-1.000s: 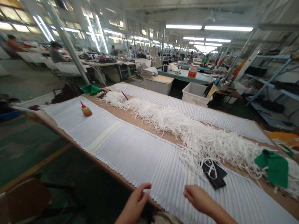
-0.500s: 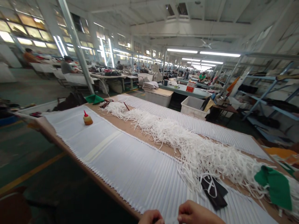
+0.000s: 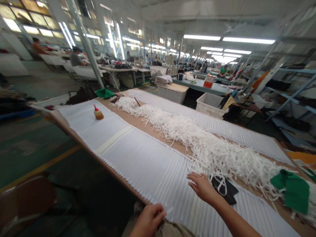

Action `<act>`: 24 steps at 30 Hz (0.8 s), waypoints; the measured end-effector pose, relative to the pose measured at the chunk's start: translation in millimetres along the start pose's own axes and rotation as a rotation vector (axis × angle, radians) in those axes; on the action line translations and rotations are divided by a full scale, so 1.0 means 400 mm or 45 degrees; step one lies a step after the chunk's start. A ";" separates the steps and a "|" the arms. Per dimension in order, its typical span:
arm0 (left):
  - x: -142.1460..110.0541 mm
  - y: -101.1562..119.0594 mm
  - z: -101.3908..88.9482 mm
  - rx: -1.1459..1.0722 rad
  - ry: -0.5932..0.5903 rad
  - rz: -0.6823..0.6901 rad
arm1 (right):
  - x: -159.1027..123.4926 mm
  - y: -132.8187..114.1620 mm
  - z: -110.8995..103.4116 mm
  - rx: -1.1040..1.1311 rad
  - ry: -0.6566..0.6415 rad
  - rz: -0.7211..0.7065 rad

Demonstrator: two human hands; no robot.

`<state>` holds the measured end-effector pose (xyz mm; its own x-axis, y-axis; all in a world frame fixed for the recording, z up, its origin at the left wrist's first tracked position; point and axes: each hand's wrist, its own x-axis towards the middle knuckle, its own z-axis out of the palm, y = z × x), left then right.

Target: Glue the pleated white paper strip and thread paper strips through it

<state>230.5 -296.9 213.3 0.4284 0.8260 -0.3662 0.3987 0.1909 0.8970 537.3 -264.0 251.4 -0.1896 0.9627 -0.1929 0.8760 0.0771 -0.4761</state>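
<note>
Left hand [image 3: 155, 215]: pinching a white strip [image 3: 169, 210], I'm fairly sure
Right hand [image 3: 196, 182]: hovering empty beside the pile
Strip pile [image 3: 181, 130]: lying along the table [image 3: 138, 121], probably light, floppy, tangly; I'm favouring loose ends

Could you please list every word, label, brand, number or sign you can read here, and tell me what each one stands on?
Readable text: none.
Red and white box on the far table: pale marks on its side, too small and blurred to read.
Red-capped bottle: no lettering I can make out.
White strips and black piece: no lettering I can make out.
</note>
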 end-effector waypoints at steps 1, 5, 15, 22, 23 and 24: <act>-0.007 0.020 0.004 0.060 0.007 0.029 | -0.001 -0.054 0.033 0.162 -0.039 -0.181; -0.009 0.043 -0.001 0.079 0.059 0.118 | -0.010 -0.202 0.157 0.618 -0.327 -0.356; -0.030 -0.057 -0.031 -0.275 0.042 -0.235 | 0.019 -0.090 0.184 0.614 -0.513 -0.090; -0.028 -0.159 -0.041 -0.266 0.305 -0.311 | 0.110 -0.017 0.171 0.443 -0.553 -0.059; -0.028 -0.176 -0.038 -0.280 0.337 -0.334 | 0.126 0.001 0.166 0.419 -0.551 -0.054; -0.027 -0.192 -0.036 -0.289 0.366 -0.355 | 0.143 0.020 0.161 0.394 -0.547 -0.046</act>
<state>183.7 -312.9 151.7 0.0746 0.8341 -0.5465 0.2657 0.5116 0.8171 504.7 -224.9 181.4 -0.4389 0.7628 -0.4748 0.7061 -0.0341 -0.7073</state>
